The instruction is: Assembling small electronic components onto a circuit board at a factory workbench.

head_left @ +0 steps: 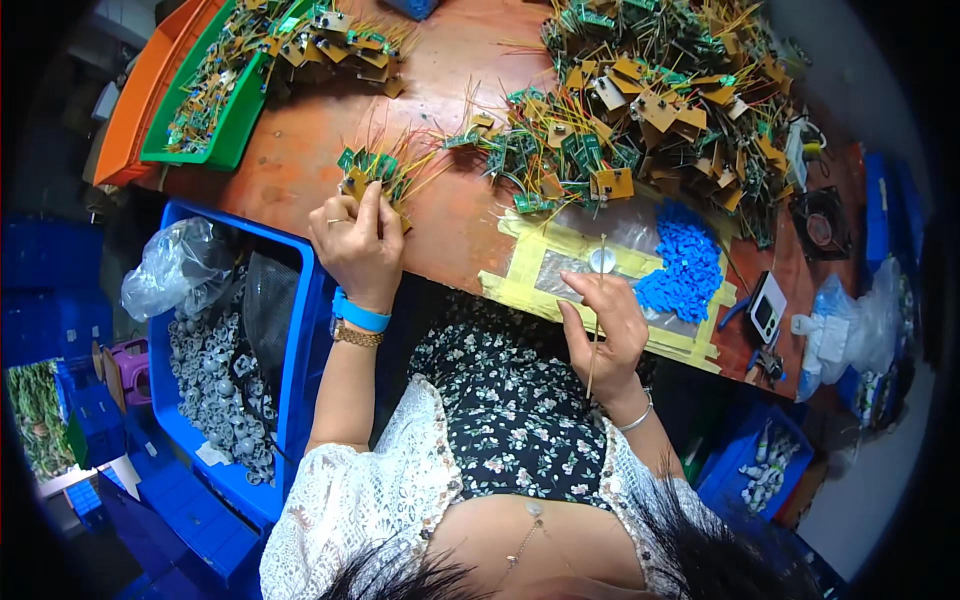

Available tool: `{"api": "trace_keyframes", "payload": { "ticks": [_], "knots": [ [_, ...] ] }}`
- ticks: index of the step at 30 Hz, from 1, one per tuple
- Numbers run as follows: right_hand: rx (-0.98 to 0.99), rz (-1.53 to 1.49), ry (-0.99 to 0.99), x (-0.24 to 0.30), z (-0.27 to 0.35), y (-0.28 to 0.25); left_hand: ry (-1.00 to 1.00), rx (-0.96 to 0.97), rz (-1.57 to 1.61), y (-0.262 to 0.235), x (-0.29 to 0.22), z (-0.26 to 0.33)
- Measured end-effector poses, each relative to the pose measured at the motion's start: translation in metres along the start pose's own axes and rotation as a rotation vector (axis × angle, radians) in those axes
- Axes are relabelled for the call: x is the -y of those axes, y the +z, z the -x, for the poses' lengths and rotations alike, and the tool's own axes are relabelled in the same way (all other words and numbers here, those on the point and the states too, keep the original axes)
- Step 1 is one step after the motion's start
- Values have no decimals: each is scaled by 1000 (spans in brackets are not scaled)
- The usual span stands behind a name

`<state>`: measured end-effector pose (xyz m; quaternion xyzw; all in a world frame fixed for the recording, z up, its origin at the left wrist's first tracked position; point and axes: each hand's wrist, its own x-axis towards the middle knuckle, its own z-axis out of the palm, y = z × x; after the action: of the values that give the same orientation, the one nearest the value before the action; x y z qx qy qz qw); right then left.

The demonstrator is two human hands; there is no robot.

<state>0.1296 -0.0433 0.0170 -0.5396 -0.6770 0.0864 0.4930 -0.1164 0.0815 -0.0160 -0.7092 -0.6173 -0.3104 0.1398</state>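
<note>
My left hand [358, 245] is at the table's near edge, its fingers closed on a brown circuit board [355, 184] in a small bunch of boards with green parts and red and yellow wires. My right hand [612, 325] holds a thin stick [597, 340] across it, with index finger and thumb apart. The stick's upper end passes by a small round white dish [602, 261], which sits on a clear sheet edged with yellow tape [522, 262]. A heap of tiny blue pieces [685, 265] lies on that sheet, right of the dish.
A large pile of wired circuit boards [660, 110] covers the back right. More fill a green bin [215, 140] beside an orange bin [125, 150]. A blue crate [300, 290] of grey parts stands left. Near the right edge are a black fan [822, 222] and a white device [768, 306].
</note>
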Motion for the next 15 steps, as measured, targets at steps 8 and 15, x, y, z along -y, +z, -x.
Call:
{"api": "trace_keyframes", "payload": {
  "ticks": [8, 15],
  "knots": [
    [-23, 19, 11, 0, 6, -6, 70, 7, 180, 7, 7, -11],
    [-50, 19, 18, -1, 14, -9, -102, 164, 336, 16, 11, -6]
  ]
}}
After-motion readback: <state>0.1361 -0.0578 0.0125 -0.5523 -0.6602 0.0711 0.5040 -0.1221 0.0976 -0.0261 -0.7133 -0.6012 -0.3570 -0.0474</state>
